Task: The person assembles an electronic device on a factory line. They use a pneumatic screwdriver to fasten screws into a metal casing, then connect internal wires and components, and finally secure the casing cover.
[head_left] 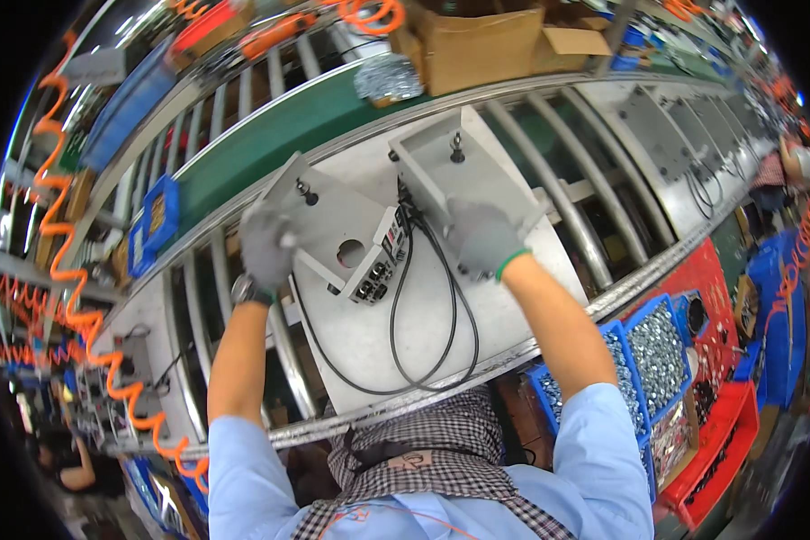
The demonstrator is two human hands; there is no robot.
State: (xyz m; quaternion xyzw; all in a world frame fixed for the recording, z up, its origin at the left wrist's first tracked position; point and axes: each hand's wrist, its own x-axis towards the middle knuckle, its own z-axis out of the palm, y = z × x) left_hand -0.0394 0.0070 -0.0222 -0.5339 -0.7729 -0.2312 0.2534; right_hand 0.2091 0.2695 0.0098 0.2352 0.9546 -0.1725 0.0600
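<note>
Two grey sheet-metal housings lie on a pale board. My left hand (266,247), in a grey glove, is closed at the outer side wall of the left housing (333,216). This housing has a round hole, a small black post and a panel of sockets and switches (382,261) on its side. My right hand (484,238), in a grey glove with a green cuff, is over the near part of the right housing (477,171); motion blur hides its fingers. Black cables (454,315) run from between the housings and loop toward me on the pale board (360,351).
The board rests on a roller conveyor (594,207). Blue bins of small metal parts (657,351) and a red bin (715,459) stand at my right. Beyond the conveyor are a green belt (270,135), a cardboard box (481,49) and a bagged bundle (387,79). Orange coiled hoses (63,261) hang left.
</note>
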